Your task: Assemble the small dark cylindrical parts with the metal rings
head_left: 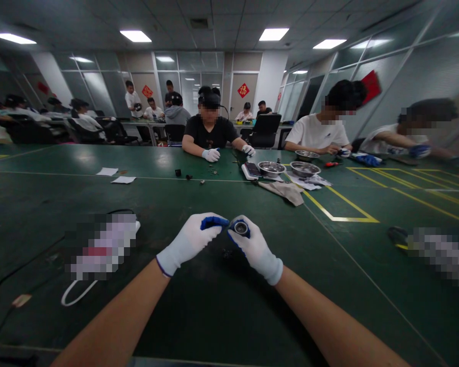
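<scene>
A round, dark cylindrical part with a pale metallic rim (pixel 240 228) is located above the worktop (pixel 214 318), in the grasp of the right hand (pixel 255 247). The open end of the part faces the head camera; the gloved fingers and thumb are wrapped around its sides. The left hand (pixel 195 235), also gloved, is positioned just beside the right, its fingers bent and its thumb drawn in to a narrow gap; whether it holds anything cannot be told. Small dark fragments (pixel 227 252) lie on the worktop below and between the hands. Further out, to the left, lies a blurred pale packet (pixel 107 244) with a white loop. Toward the far side are two paper slips (pixel 124 180), a beige cloth (pixel 285 192) and three metal bowls (pixel 305 169). A co-worker in a black shirt (pixel 210 130) sits opposite, wearing white gloves
</scene>
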The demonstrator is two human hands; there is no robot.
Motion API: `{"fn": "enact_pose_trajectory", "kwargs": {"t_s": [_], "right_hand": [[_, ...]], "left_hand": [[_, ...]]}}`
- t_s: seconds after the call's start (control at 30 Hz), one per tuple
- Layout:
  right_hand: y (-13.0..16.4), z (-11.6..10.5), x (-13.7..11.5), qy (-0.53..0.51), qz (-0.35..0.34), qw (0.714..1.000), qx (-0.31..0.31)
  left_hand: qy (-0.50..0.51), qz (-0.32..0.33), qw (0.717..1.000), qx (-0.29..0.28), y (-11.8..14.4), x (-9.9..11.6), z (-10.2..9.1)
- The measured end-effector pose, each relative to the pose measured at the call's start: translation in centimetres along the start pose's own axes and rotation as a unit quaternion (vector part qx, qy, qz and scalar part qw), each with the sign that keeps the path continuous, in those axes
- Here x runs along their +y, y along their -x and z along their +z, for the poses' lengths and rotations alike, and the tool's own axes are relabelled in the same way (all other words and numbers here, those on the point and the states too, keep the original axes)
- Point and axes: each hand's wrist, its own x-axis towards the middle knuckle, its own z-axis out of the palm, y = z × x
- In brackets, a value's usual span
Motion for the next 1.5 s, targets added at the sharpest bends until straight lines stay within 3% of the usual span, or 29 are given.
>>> {"fn": "enact_pose_trajectory", "kwargs": {"t_s": [0.13,0.4,0.83,1.17,1.3,1.5], "right_hand": [[0.6,0.1,-0.4,0.037,-0.027,0.998,-0.046],[1.2,0.3,-1.2,0.069,-0.04,0.994,-0.073],[1.3,0.7,-1.0,0.135,-0.082,0.985,-0.072],[1.3,0.7,-0.4,0.189,-0.137,0.971,-0.049],[1.1,0.7,0.2,0.211,-0.146,0.966,-0.044],[0.8,0.7,1.1,0.252,-0.165,0.953,-0.023]], "left_hand": [[0.021,0.005,0.999,0.026,0.4,0.6,0.2],[-0.141,0.085,0.986,0.01,1.0,1.2,0.8],[-0.113,0.029,0.993,-0.016,1.0,1.4,2.1],[-0.185,0.011,0.983,-0.008,1.2,1.5,2.5],[-0.134,-0.019,0.991,-0.017,1.2,1.3,2.6],[-0.132,-0.062,0.987,0.064,1.2,0.5,3.6]]}}
